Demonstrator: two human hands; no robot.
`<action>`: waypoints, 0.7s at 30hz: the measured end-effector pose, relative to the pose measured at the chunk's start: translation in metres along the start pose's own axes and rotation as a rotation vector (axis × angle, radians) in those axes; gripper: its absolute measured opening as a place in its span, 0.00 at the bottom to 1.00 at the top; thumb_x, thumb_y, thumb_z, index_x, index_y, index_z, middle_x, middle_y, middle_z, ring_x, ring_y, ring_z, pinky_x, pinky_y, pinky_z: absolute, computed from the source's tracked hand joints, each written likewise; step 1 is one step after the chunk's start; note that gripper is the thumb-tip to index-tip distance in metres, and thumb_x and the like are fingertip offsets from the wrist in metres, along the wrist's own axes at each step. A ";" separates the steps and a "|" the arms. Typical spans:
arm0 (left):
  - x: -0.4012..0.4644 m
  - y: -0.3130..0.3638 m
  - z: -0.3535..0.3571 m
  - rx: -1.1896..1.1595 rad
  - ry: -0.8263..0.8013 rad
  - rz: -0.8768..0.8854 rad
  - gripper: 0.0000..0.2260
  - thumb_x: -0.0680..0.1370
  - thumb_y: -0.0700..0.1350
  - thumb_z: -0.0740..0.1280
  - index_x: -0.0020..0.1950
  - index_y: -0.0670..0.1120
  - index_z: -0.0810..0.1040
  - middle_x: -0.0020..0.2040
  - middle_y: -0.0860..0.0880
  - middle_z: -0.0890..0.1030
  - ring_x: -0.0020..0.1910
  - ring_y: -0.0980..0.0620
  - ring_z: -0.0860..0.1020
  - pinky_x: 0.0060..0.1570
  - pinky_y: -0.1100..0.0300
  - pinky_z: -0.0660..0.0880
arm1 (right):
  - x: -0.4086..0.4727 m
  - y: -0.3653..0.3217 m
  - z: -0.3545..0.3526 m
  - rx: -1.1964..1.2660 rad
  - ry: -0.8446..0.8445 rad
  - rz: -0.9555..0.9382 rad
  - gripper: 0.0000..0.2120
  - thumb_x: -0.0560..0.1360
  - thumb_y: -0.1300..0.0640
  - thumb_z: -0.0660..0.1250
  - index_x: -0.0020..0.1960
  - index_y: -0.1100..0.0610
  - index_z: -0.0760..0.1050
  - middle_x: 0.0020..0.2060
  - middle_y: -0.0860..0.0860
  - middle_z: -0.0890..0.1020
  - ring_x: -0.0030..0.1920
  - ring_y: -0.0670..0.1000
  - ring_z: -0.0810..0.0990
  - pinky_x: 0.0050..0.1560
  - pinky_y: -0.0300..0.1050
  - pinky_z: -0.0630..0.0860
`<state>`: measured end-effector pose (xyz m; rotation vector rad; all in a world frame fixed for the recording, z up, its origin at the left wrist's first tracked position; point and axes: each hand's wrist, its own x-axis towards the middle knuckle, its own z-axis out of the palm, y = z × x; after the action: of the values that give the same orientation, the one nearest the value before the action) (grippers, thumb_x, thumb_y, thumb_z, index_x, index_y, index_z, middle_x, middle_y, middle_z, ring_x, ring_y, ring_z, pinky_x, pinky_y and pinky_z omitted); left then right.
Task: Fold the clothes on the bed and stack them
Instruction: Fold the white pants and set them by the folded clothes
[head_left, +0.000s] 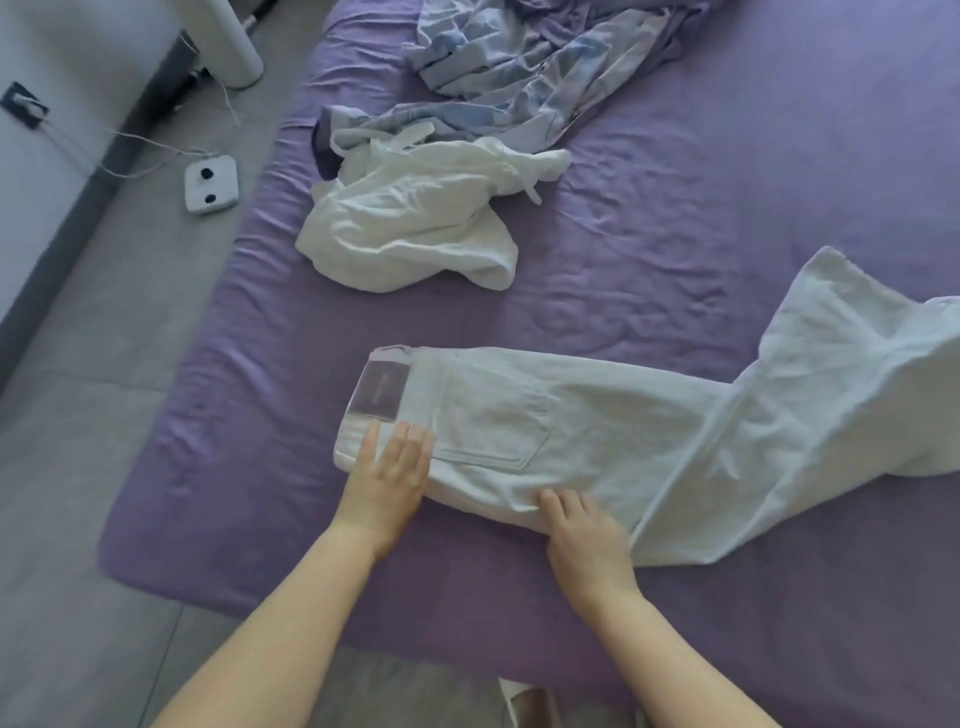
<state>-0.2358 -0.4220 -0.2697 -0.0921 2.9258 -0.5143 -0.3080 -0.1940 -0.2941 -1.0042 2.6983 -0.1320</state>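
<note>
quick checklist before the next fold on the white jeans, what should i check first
1. Left hand flat on the waistband of the white jeans: ok.
2. Right hand on the near edge of the seat: ok.
3. Legs laid one over the other: ok.
4. Legs straight: not ok, they bend away at the right.
5. Hems visible: cannot tell, out of frame.
6. Purple sheet free beside the jeans; crumpled white garment lies apart: ok.

Both forearms bare, reaching fwd. Left hand (385, 480) flat, fingers straight & together, palm down, pressing. Right hand (587, 540) palm down, fingers slightly bent, tips pressing; thumb not visible.
</note>
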 end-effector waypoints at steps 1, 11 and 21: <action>-0.001 0.005 0.002 -0.029 0.005 0.001 0.33 0.58 0.37 0.76 0.64 0.41 0.76 0.57 0.42 0.80 0.54 0.43 0.81 0.53 0.39 0.76 | 0.003 -0.003 0.003 -0.017 -0.012 -0.004 0.32 0.39 0.67 0.79 0.44 0.58 0.82 0.32 0.51 0.78 0.29 0.54 0.77 0.22 0.42 0.70; 0.027 0.019 -0.005 -0.079 0.078 0.270 0.20 0.61 0.41 0.75 0.50 0.57 0.84 0.53 0.49 0.84 0.39 0.48 0.82 0.25 0.63 0.72 | 0.010 -0.009 -0.009 -0.046 -0.075 -0.060 0.25 0.46 0.65 0.79 0.42 0.54 0.80 0.33 0.49 0.77 0.29 0.51 0.77 0.17 0.40 0.64; 0.001 0.024 0.009 -0.145 -0.474 0.100 0.36 0.73 0.50 0.64 0.78 0.53 0.51 0.78 0.42 0.48 0.74 0.39 0.55 0.70 0.43 0.54 | 0.000 -0.025 0.022 0.011 -0.223 -0.142 0.22 0.68 0.53 0.72 0.60 0.55 0.73 0.50 0.52 0.76 0.50 0.55 0.76 0.37 0.46 0.72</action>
<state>-0.2355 -0.4023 -0.2867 -0.0739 2.4823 -0.2236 -0.2867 -0.2128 -0.3111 -1.1348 2.4238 -0.0567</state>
